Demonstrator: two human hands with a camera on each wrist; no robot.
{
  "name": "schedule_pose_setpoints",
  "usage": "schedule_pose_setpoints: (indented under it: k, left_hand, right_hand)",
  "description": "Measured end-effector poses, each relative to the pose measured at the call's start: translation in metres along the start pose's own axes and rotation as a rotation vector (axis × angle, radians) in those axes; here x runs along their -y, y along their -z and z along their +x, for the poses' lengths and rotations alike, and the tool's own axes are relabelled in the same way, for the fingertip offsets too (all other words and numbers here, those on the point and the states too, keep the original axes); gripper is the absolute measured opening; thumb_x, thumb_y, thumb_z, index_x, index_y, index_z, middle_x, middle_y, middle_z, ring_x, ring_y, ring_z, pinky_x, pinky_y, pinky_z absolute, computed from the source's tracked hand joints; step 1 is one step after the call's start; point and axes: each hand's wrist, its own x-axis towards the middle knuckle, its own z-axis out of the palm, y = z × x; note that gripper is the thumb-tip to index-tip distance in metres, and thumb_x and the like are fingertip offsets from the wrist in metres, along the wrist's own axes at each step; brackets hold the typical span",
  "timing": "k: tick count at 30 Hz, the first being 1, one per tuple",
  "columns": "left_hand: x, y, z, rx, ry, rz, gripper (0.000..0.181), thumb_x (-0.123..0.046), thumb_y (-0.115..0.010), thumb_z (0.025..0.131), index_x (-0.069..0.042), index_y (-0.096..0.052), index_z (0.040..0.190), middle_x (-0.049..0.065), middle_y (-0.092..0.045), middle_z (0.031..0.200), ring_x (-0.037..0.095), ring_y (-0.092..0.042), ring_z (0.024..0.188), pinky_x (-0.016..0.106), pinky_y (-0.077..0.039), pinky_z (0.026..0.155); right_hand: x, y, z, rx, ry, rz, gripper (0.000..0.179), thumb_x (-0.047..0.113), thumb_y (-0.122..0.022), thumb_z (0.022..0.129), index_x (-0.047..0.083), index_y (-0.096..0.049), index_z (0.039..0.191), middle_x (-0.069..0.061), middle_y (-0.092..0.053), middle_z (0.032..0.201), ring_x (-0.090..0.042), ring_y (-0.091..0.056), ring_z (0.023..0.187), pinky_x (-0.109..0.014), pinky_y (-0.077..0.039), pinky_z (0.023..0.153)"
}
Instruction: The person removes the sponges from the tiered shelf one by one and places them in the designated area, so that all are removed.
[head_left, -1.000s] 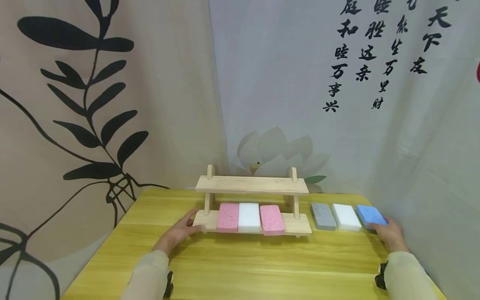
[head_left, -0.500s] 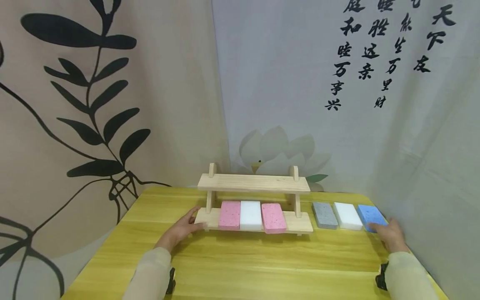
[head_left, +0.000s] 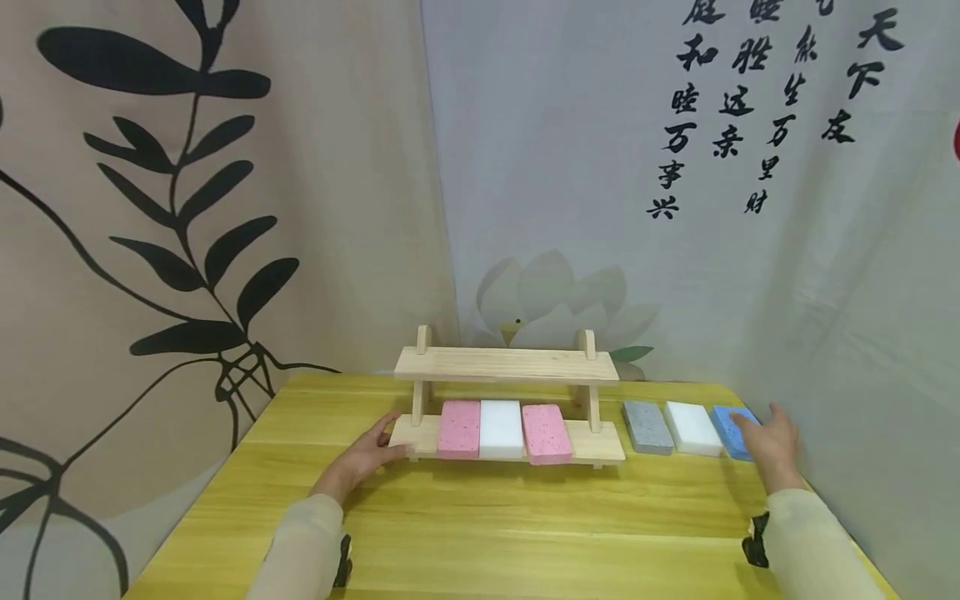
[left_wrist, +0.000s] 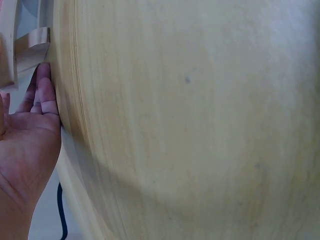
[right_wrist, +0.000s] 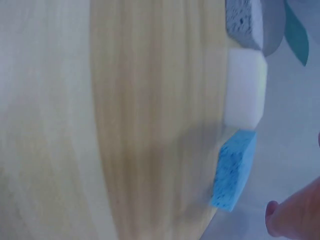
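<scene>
My left hand [head_left: 367,458] holds the left end of the lower board of a small two-tier wooden shelf [head_left: 504,367], thumb at the front edge and fingers behind. The left wrist view shows the same hand [left_wrist: 30,145] beside the board's end. On the lower board sit a pink sponge [head_left: 459,430], a white sponge [head_left: 500,430] and another pink sponge [head_left: 547,434], slightly askew. My right hand [head_left: 772,442] hovers above a blue sponge [head_left: 731,432], thumb and fingers spread with nothing between them. In the right wrist view a gap shows between the thumb and the blue sponge [right_wrist: 233,170].
Left of the blue sponge, a white sponge [head_left: 692,429] and a grey sponge [head_left: 647,427] lie in a row on the yellow wooden table [head_left: 555,533]. A printed curtain [head_left: 360,183] hangs behind and along the right side. The shelf's upper board bears nothing.
My right hand has let go of the blue sponge and lifted slightly off it; the sponge now sits closer to the white one. The left hand stays on the shelf.
</scene>
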Motion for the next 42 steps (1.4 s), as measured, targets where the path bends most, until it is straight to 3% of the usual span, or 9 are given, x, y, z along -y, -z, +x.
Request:
schedule_pose_setpoints:
  k: [6,12,20,25,32,42]
  left_hand:
    - [-0.001,-0.003,0.003,0.001,-0.004,-0.003,0.091,-0.035,-0.076,0.089,-0.018,-0.021,0.159,0.025,-0.049,0.139,0.036,-0.055,0.118,0.059,-0.04,0.098]
    - [0.002,-0.005,0.002,0.005,0.003,-0.015,0.092,-0.035,-0.076,0.089,-0.018,-0.021,0.159,0.024,-0.05,0.138,0.035,-0.056,0.117,0.058,-0.041,0.098]
    - [0.006,-0.007,0.001,0.017,-0.003,-0.017,0.092,-0.037,-0.076,0.089,-0.018,-0.019,0.159,0.026,-0.048,0.139,0.036,-0.055,0.118,0.059,-0.041,0.097]
    - [0.004,-0.007,0.003,0.021,-0.01,-0.019,0.093,-0.038,-0.076,0.088,-0.019,-0.019,0.159,0.026,-0.048,0.139,0.035,-0.056,0.116,0.059,-0.041,0.098]
    - [0.004,-0.001,0.002,0.022,-0.003,0.0,0.093,-0.038,-0.076,0.089,-0.018,-0.018,0.159,0.026,-0.048,0.14,0.036,-0.056,0.116,0.059,-0.042,0.097]
    - [0.0,0.002,0.001,0.051,-0.002,-0.02,0.096,-0.04,-0.075,0.089,-0.018,-0.014,0.16,0.029,-0.043,0.145,0.038,-0.053,0.122,0.065,-0.035,0.102]
  right_hand:
    - [0.015,-0.008,-0.01,-0.022,0.015,0.109,0.08,0.031,-0.052,0.102,-0.002,-0.005,0.157,-0.029,-0.004,0.161,-0.049,-0.005,0.145,-0.061,-0.016,0.114]
    - [0.03,-0.023,-0.025,-0.087,0.06,0.195,0.075,0.032,-0.052,0.102,0.0,-0.013,0.157,-0.025,-0.018,0.16,-0.044,-0.019,0.144,-0.057,-0.023,0.113]
    - [0.055,-0.042,-0.039,-0.128,0.058,0.284,0.072,0.035,-0.056,0.1,0.005,-0.023,0.157,-0.018,-0.03,0.155,-0.036,-0.029,0.137,-0.05,-0.029,0.109]
    - [0.071,-0.054,-0.05,-0.124,0.084,0.305,0.069,0.032,-0.057,0.1,0.005,-0.027,0.156,-0.019,-0.034,0.151,-0.036,-0.031,0.134,-0.05,-0.032,0.106]
    - [0.089,-0.086,-0.071,-0.099,0.119,0.341,0.063,0.025,-0.06,0.099,0.002,-0.035,0.152,-0.019,-0.041,0.143,-0.035,-0.037,0.128,-0.048,-0.035,0.102]
    - [0.106,-0.139,-0.106,0.016,0.146,0.374,0.064,0.024,-0.062,0.098,-0.001,-0.034,0.15,-0.02,-0.041,0.143,-0.036,-0.037,0.129,-0.048,-0.034,0.104]
